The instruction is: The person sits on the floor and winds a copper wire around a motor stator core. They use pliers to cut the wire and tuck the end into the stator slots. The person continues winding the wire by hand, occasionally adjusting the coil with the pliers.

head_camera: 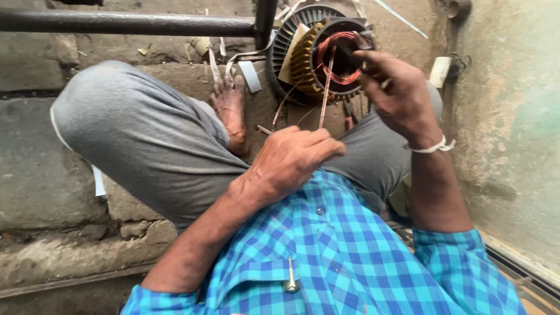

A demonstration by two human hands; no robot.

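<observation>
Head view: only one camera, looking down past a blue checked shirt (350, 256) at both hands and a motor stator.
Stator (318, 49): ribbed round housing lying on the concrete floor (35, 175), open end turned toward the person, just beyond the knees.
Windings (338, 58): reddish copper coils seen inside the bore, with yellowish insulation (303, 61) bunched at the left of the opening.
Wire strand (325, 96): a thin copper bundle is stretched from the coils down to the left hand.
Left hand (294, 157): fingers closed together on the lower end of the wire strand, held over the lap (exact pinch point is hidden by the knuckles).
Right hand (396, 96): raised at the stator's right rim, fingers curled in against the coil edge; whether anything is gripped cannot be told.
Wrist: a white band (434, 146) is worn on the right wrist.
Legs: grey trousers (146, 140), left knee bent up; a bare foot (230, 111) is set on the floor just left of the stator.
Surroundings: a dark metal bar (128, 23) crosses the top of the frame; paper strips (251, 76) are scattered near the foot; a rough wall (507, 116) is at the right.
</observation>
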